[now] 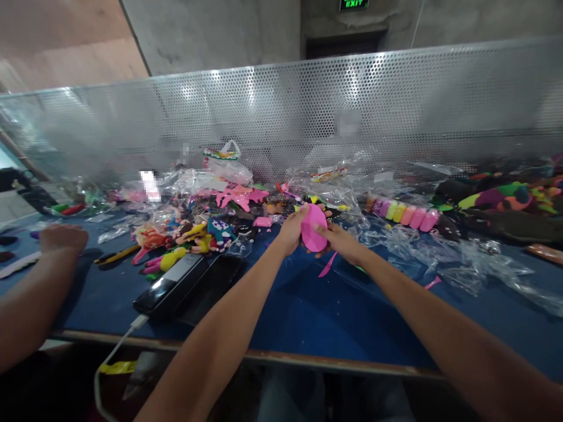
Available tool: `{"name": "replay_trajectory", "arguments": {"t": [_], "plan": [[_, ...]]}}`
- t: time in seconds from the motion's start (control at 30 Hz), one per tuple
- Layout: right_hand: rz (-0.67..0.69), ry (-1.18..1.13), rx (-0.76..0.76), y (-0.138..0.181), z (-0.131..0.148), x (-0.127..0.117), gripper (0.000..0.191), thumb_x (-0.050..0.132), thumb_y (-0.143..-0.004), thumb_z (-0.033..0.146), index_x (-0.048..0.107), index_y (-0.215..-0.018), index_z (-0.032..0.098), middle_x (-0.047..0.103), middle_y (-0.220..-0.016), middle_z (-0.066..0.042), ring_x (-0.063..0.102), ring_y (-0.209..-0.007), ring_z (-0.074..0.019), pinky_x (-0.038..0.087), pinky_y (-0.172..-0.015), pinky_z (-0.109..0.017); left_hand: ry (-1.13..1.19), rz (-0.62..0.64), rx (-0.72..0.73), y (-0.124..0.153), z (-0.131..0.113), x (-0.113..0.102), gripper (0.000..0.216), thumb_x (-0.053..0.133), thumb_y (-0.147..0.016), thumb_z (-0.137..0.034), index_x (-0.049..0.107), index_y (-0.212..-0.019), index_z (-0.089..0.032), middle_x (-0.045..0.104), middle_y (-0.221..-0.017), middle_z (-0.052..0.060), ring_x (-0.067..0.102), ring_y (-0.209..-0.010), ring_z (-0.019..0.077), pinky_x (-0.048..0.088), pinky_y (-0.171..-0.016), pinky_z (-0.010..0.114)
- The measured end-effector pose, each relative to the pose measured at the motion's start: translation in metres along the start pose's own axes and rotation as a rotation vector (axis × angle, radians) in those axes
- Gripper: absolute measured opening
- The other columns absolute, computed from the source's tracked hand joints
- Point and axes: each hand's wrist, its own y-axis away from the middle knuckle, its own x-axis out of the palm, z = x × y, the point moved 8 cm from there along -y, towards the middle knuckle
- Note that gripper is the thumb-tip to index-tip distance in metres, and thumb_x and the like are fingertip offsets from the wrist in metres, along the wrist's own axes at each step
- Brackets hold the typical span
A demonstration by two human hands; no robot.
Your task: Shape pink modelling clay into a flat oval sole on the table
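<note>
Pink oval [314,228]: sits midway between left hand [291,232] and right hand [339,240], pinched by both, long axis running up-down in view.

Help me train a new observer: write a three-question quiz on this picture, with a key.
1. True or false: the left hand and the right hand both hold the pink oval.
2. What colour is the tabletop? A) red B) blue C) white
3. Fill in: the lit green sign at the top of the picture reads ____.

Key: 1. True; 2. B; 3. EXIT
</note>
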Motion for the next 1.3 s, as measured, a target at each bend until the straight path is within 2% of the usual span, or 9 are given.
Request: {"name": "replay_trajectory", "arguments": {"t": [0.2, 0.33, 0.47, 0.57, 0.67, 0.87, 1.07, 1.23, 1.3], "plan": [[-0.238, 0.096, -0.105, -0.001, 0.006, -0.022, 0.060, 0.055, -0.073, 0.074, 0.065, -0.077, 0.015, 0.056, -0.045, 0.000, 0.053, -0.040, -0.0149, 0.044, -0.043, -0.026, 0.045, 0.000, -0.015, 0.001, 0.005, 0.002, 0.038, 0.067, -0.080, -0.045, 0.069, -0.094, -0.010, 0.072, -0.099, 0.012, 0.067, -0.094, 0.0223, 0.051, -0.087, 0.032], [-0.352, 0.264, -0.166, 0.003, 0.014, -0.033, 0.060, 0.049, -0.075, 0.076, 0.061, -0.073, 0.017, 0.059, -0.056, -0.003, 0.057, -0.051, -0.0184, 0.048, -0.051, -0.031, 0.083, -0.114, -0.022, 0.002, 0.010, -0.009, 0.030, 0.070, -0.079, -0.037, 0.067, -0.088, -0.009, 0.072, -0.083, 0.010, 0.068, -0.085, 0.0197, 0.053, -0.083, 0.031], [-0.615, 0.562, -0.423, 0.019, 0.045, -0.050, 0.048, 0.052, -0.080, 0.064, 0.061, -0.087, 0.018, 0.065, -0.080, -0.006, 0.060, -0.072, -0.0199, 0.049, -0.069, -0.032, 0.065, -0.112, -0.038, 0.007, 0.008, -0.011, 0.025, 0.063, -0.087, -0.034, 0.066, -0.091, -0.009, 0.072, -0.082, 0.010, 0.069, -0.080, 0.0178, 0.054, -0.081, 0.031], [-0.483, 0.453, -0.420, 0.014, 0.044, -0.044, 0.049, 0.050, -0.081, 0.061, 0.064, -0.098, 0.018, 0.066, -0.086, -0.005, 0.060, -0.074, -0.0187, 0.048, -0.065, -0.029, 0.026, -0.046, -0.126, 0.013, 0.014, -0.003, 0.025, 0.058, -0.090, -0.033, 0.066, -0.092, -0.009, 0.073, -0.084, 0.011, 0.069, -0.078, 0.0180, 0.054, -0.080, 0.032], [-0.366, 0.342, -0.348, 0.010, 0.036, -0.034, 0.049, 0.053, -0.079, 0.062, 0.069, -0.088, 0.016, 0.065, -0.074, -0.002, 0.056, -0.062, -0.0154, 0.043, -0.053, -0.025, 0.056, 0.024, -0.182, 0.018, 0.022, 0.007, 0.028, 0.057, -0.090, -0.036, 0.067, -0.095, -0.010, 0.073, -0.087, 0.011, 0.069, -0.080, 0.0187, 0.054, -0.081, 0.033], [-0.514, 0.207, -0.272, 0.018, 0.030, -0.044, 0.048, 0.061, -0.073, 0.059, 0.072, -0.088, 0.015, 0.057, -0.057, 0.002, 0.044, -0.045, -0.0111, 0.037, -0.040, -0.023, 0.003, 0.068, -0.207, 0.018, 0.033, 0.011, 0.025, 0.070, -0.081, -0.031, 0.067, -0.092, -0.008, 0.073, -0.086, 0.012, 0.069, -0.078, 0.0181, 0.054, -0.077, 0.030], [-0.378, 0.119, -0.135, 0.013, 0.017, -0.037, 0.045, 0.067, -0.068, 0.057, 0.070, -0.086, 0.016, 0.052, -0.048, 0.004, 0.040, -0.039, -0.0095, 0.032, -0.034, -0.021, -0.062, 0.132, -0.206, 0.018, 0.034, 0.012, 0.033, 0.076, -0.075, -0.034, 0.068, -0.093, -0.008, 0.073, -0.086, 0.012, 0.070, -0.084, 0.0201, 0.053, -0.081, 0.032], [-0.496, 0.064, -0.213, 0.016, 0.020, -0.049, 0.039, 0.067, -0.069, 0.054, 0.067, -0.078, 0.016, 0.057, -0.053, 0.002, 0.044, -0.042, -0.0096, 0.034, -0.036, -0.021, -0.141, 0.255, -0.222, 0.022, 0.036, 0.019, 0.037, 0.080, -0.070, -0.031, 0.069, -0.096, -0.008, 0.073, -0.089, 0.014, 0.070, -0.085, 0.0219, 0.054, -0.083, 0.036], [-0.445, 0.005, -0.215, 0.014, 0.019, -0.046, 0.040, 0.068, -0.067, 0.054, 0.067, -0.081, 0.016, 0.061, -0.058, 0.001, 0.047, -0.046, -0.0101, 0.037, -0.039, -0.021, -0.176, 0.259, -0.235, 0.023, 0.037, 0.020, 0.037, 0.080, -0.070, -0.032, 0.069, -0.096, -0.008, 0.073, -0.089, 0.014, 0.071, -0.082, 0.0220, 0.055, -0.080, 0.038]]}}
